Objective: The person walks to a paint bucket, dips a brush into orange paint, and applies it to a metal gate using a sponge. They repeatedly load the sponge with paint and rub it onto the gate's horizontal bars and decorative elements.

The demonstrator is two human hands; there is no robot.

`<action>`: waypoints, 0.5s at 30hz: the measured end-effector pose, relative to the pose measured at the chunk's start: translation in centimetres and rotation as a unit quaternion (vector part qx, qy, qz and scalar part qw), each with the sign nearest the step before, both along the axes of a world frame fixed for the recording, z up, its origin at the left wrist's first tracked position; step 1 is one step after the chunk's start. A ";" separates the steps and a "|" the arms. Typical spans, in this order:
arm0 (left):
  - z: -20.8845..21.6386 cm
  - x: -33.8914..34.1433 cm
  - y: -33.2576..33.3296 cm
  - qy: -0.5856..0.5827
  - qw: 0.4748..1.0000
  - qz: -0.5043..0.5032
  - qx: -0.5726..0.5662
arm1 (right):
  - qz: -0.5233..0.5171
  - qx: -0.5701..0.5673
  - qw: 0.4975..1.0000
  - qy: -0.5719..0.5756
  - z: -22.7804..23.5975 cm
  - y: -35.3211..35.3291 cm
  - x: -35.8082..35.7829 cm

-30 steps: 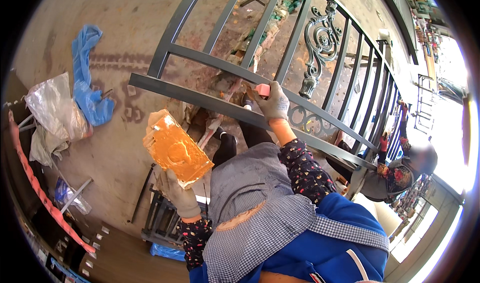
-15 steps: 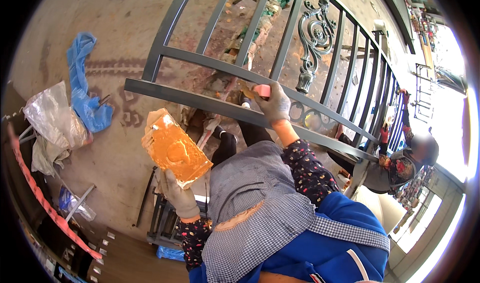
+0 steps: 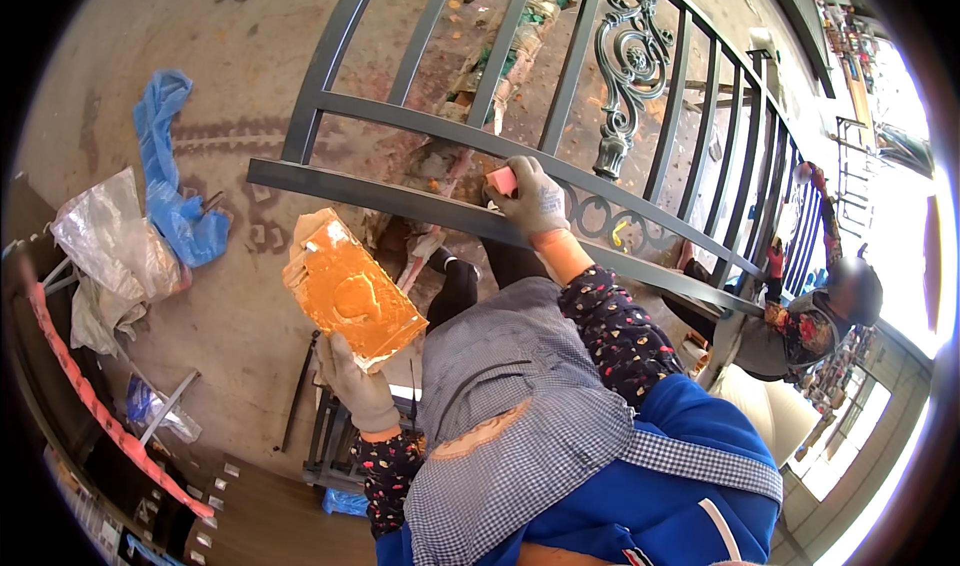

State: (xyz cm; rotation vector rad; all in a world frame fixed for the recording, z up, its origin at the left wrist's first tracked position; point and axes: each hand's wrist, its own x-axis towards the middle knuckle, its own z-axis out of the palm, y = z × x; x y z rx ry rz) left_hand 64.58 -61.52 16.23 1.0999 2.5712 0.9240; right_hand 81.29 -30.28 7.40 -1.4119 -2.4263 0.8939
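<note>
On the near side of the grey metal railing (image 3: 340, 188), your checked apron (image 3: 520, 456) hung closest. Ahead of it, short of the railing's lowest rail, your gloved left hand (image 3: 358, 384) gripped the near end of an orange-smeared tray (image 3: 355, 296). Your gloved right hand (image 3: 538, 201) pinched a small pink block (image 3: 502, 180) over the gap between the railing's two lower rails; whether the block touched metal, you could not tell. Beyond the railing's left end lay a crumpled blue plastic sheet (image 3: 185, 221). Toward the railing's far right end, a co-worker (image 3: 775, 346) reached to its bars.
</note>
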 end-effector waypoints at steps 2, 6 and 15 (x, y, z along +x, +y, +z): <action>-0.2 0.0 -0.2 0.005 1.000 0.003 -0.001 | 0.050 0.006 0.998 -0.030 0.7 0.0 1.0; -0.9 0.4 -1.1 0.021 1.000 0.015 -0.007 | 0.111 0.032 0.987 -0.107 2.2 1.4 4.9; -0.8 1.0 -0.7 0.080 0.997 -0.014 0.000 | 0.144 0.039 0.988 -0.029 0.9 1.6 3.6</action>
